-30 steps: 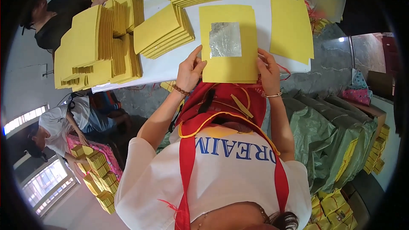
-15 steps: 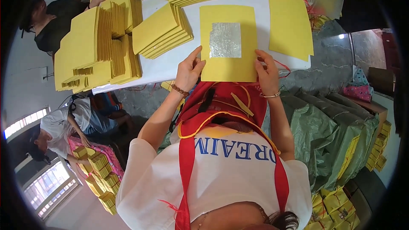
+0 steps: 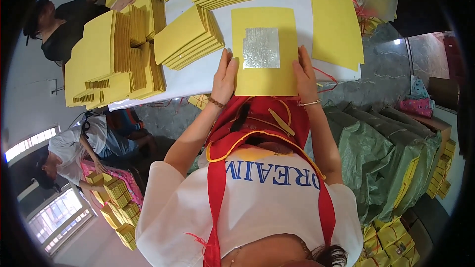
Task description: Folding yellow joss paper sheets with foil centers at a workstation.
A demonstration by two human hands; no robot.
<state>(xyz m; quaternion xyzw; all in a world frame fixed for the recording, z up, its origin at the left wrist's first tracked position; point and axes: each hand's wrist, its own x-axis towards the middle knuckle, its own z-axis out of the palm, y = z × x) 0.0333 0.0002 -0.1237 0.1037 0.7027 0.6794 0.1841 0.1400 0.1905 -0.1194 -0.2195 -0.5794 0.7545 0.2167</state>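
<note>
The paper sheet [image 3: 264, 81] is yellow, its rectangular patch [image 3: 261, 48] mottled silver. The tabletop [image 3: 188, 79] is white, the apron [image 3: 299, 118] red with yellow trim [image 3: 211, 158], the T-shirt [image 3: 272, 207] white with blue lettering [image 3: 272, 174], the plastic sacks [image 3: 363, 163] dull green.

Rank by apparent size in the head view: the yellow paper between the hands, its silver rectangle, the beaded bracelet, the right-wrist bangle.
1. Yellow paper
2. Silver rectangle
3. Beaded bracelet and right-wrist bangle: too alike to rank.

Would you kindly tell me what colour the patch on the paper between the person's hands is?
The patch is shiny silver; it shows best in the head view.
</note>
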